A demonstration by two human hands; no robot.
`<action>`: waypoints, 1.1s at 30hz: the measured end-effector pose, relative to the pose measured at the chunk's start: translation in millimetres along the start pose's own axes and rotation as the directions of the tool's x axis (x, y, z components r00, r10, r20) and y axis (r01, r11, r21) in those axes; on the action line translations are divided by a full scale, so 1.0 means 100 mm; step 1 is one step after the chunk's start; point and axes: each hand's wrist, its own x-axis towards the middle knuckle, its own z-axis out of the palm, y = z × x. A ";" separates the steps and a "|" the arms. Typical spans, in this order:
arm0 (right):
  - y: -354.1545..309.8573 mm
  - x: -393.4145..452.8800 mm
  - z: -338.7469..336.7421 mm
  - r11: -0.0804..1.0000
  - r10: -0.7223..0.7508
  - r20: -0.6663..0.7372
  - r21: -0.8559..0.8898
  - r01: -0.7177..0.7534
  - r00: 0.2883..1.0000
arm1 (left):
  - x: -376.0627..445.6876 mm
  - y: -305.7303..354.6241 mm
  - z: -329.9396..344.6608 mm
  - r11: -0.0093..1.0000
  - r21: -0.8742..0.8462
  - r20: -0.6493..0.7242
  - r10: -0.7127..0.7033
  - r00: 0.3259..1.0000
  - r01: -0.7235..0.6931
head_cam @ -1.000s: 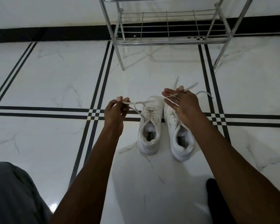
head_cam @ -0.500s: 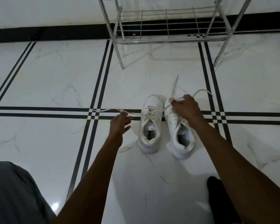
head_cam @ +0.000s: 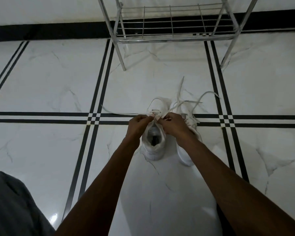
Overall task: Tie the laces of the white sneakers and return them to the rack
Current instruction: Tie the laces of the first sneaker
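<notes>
Fingers of left hand and right hand pinch the laces over the left sneaker at frame centre; knot looks unfinished. Right sneaker laces loose, rack at top centre has no shoes on the shelf in view — most of the task remains.

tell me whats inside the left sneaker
Inside the left sneaker a pale insole with a dark patch shows through the opening. The toe end is hidden behind the left hand and right hand pinching its laces.
</notes>
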 end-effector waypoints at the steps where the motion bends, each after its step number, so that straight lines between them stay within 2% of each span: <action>1: 0.00 0.00 0.01 0.999 0.006 -0.001 0.036 -0.006 1.000 | 0.00 0.01 -0.01 1.000 -0.022 0.019 -0.007 1.000 0.008; 3: 0.01 0.02 0.04 0.999 -0.018 -0.010 0.040 0.018 1.000 | 0.01 0.00 -0.05 0.999 -0.036 0.029 0.002 1.000 -0.001; 6: -0.03 0.01 0.02 0.995 -0.103 -0.112 -0.023 0.101 0.988 | 0.01 -0.04 -0.11 0.995 -0.039 -0.002 0.090 0.996 -0.090; 8: -0.05 0.02 -0.01 0.991 -0.128 -0.170 -0.049 0.122 0.977 | -0.01 -0.09 -0.13 0.986 0.044 -0.036 0.163 0.986 -0.161; 11: -0.06 0.06 -0.05 0.988 -0.008 -0.160 0.151 0.032 0.987 | -0.05 -0.13 -0.10 0.946 0.213 -0.094 0.267 0.959 -0.243; 13: -0.05 0.06 -0.05 0.969 0.045 -0.168 0.245 -0.003 0.985 | -0.08 -0.13 -0.06 0.928 0.262 -0.123 0.304 0.945 -0.265; 17: -0.02 0.08 0.00 0.943 0.112 -0.237 0.332 -0.027 0.965 | -0.09 -0.18 -0.02 0.950 0.213 -0.187 0.269 0.945 -0.228; 20: -0.04 0.07 0.02 0.910 0.193 -0.235 0.407 -0.084 0.953 | -0.09 -0.19 0.01 0.973 0.141 -0.220 0.211 0.952 -0.183; 25: 0.01 0.10 0.00 0.960 0.158 -0.239 0.263 -0.093 0.958 | -0.07 -0.18 -0.02 0.989 0.062 -0.271 0.144 0.952 -0.132; 30: 0.13 0.20 0.04 0.999 0.042 -0.357 0.007 -0.042 0.933 | -0.04 -0.17 -0.05 0.994 -0.016 -0.246 0.102 0.964 -0.109; 33: 0.24 0.30 0.07 0.999 0.049 -0.371 0.032 -0.040 0.927 | 0.00 -0.20 -0.09 0.995 0.001 -0.201 0.098 0.975 -0.100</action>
